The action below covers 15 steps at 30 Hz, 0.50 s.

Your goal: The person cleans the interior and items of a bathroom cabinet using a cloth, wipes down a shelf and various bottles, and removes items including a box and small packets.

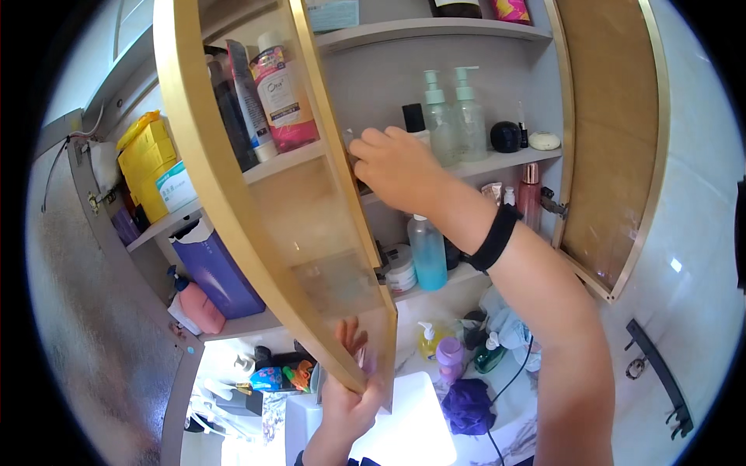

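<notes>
My left hand grips the lower edge of a gold-framed glass cabinet door, fingers seen through the glass, thumb in front. Through the same door show a mouthwash bottle and a tube. My right hand, a black band on its wrist, reaches into the cabinet at the middle shelf, just behind the door's far edge. Its fingers are curled, and whether they hold anything is hidden. Beside it stand a black-capped bottle and two green pump bottles. Below it is a blue liquid bottle.
A second gold-framed door stands swung out at the right. Left shelves hold yellow boxes, a purple box and a pink pump bottle. Below are a white sink, a purple mesh sponge and a cable.
</notes>
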Available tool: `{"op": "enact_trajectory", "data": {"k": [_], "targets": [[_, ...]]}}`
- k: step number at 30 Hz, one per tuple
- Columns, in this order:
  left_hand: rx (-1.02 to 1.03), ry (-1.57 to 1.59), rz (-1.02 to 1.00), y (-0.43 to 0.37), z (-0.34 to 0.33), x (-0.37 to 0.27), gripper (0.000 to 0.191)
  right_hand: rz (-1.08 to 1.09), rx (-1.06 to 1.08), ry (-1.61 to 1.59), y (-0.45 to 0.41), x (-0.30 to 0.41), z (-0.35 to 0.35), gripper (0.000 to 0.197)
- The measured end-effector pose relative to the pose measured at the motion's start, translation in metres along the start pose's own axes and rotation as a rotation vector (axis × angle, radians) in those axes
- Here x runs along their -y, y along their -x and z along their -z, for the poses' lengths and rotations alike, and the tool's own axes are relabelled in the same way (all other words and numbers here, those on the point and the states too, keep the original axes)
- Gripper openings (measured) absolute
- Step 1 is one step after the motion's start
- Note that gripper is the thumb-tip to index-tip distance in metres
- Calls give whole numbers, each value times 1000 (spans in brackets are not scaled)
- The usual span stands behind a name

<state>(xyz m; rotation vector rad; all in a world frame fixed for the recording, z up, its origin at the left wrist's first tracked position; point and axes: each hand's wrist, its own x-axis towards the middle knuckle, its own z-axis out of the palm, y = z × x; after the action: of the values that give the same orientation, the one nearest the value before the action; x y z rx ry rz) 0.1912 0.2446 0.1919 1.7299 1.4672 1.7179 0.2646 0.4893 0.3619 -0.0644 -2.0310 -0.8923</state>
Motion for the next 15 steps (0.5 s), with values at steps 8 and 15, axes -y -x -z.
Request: {"op": "enact_trajectory", "data": {"k": [8,15], "targets": [[-22,88,50,0,-3,-11,75,-135,50,-83,8,0,-2,5],[19,-18,-21,0,0,2,82,-346,-62,-264,11,-1,-3,9]]}}
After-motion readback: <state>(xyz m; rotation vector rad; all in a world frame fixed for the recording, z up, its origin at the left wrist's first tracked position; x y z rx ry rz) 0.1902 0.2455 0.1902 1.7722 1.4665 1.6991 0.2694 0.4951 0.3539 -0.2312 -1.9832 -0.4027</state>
